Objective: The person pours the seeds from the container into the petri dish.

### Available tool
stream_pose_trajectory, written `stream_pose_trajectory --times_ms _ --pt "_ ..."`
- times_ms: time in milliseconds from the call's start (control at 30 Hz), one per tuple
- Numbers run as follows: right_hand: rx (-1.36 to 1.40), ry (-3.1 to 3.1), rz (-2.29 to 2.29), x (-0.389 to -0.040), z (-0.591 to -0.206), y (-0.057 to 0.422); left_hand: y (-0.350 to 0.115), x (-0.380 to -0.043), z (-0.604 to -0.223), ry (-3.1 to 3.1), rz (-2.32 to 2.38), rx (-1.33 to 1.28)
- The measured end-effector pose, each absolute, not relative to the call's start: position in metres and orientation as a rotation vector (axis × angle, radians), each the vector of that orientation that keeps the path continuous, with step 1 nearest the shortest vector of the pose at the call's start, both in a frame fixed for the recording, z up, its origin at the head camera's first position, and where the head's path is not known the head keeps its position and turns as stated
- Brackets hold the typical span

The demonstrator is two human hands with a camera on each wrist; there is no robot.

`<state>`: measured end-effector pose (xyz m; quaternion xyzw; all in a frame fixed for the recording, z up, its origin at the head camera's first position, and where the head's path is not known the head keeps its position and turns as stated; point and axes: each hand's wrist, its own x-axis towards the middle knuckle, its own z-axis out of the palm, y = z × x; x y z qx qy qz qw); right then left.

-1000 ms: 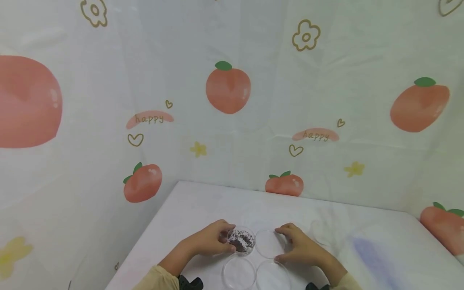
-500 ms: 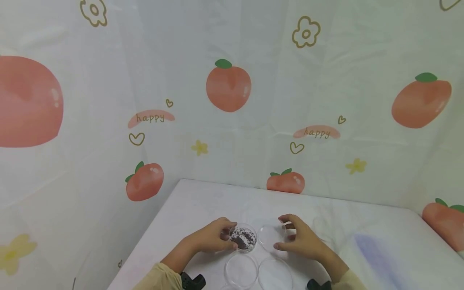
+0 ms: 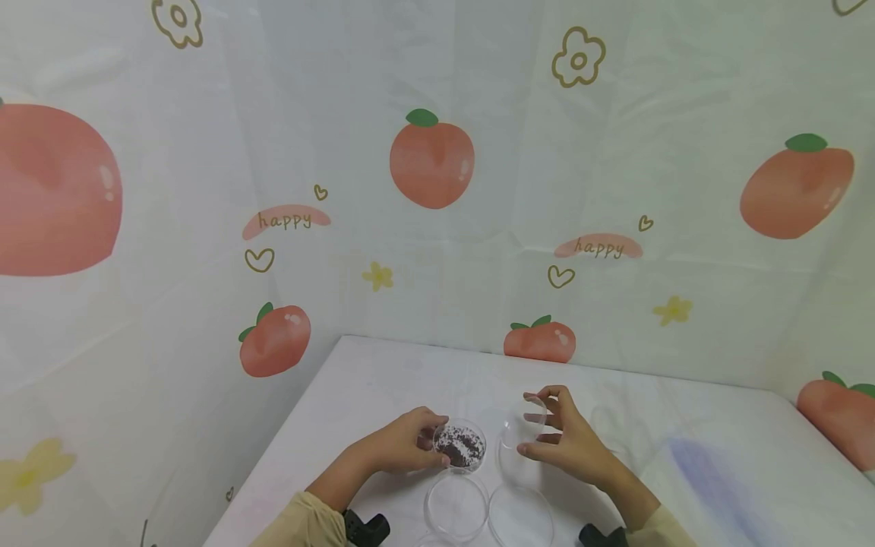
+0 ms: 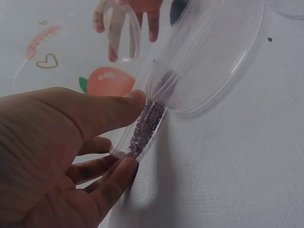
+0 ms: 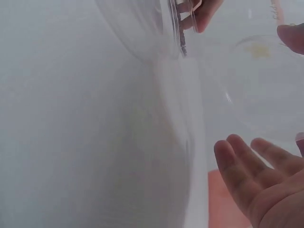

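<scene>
White backdrop (image 3: 472,281) fills most of the head view, 6 printed peaches on it. Next, white table (image 3: 403,380), w/ a bluish-purple smear toward its R side. 2 hands over it, tan sleeves (image 3: 301,524) at both wrists. L hand (image 3: 399,444) grips the grain dish (image 3: 461,446) by its rim, thumb on near side, fingers round the far side; R hand (image 3: 574,448) grips the clear disc (image 3: 514,439) at its edge, thumb and fingers spread round it. Dishes: 1 grain dish, round, shallow, transparent, dk grains spread unevenly w/ pale patches showing thru; it's just R of the L hand's fingertips. 1 clear disc, see-thru, thin-rimmed, tilted up off the table, L of the R palm. 2 more clear dishes nearer the wearer: front-left dish (image 3: 456,505), front-right dish (image 3: 521,516), side by side, plus a sliver of another rim (image 3: 437,541) at bottom edge. Whether grain dish touches front-left dish, can't tell. Smallest: 1 stray dk speck (image 4: 270,39) on the table, L wrist view.
</scene>
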<state>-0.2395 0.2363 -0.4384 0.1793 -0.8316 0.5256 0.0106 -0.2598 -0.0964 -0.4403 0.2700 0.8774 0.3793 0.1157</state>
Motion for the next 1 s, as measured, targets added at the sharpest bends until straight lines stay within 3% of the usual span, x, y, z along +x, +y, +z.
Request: stream_pose_trajectory --times_ms 567,1000 --pt "0.649 -2.629 1.602 -0.243 -0.450 0.234 -0.098 -0.259 -0.442 2.566 1.112 0.769" --pt "0.838 -2.632 1.140 -0.237 -0.445 0.229 -0.096 -0.259 -0.438 2.549 1.129 0.784"
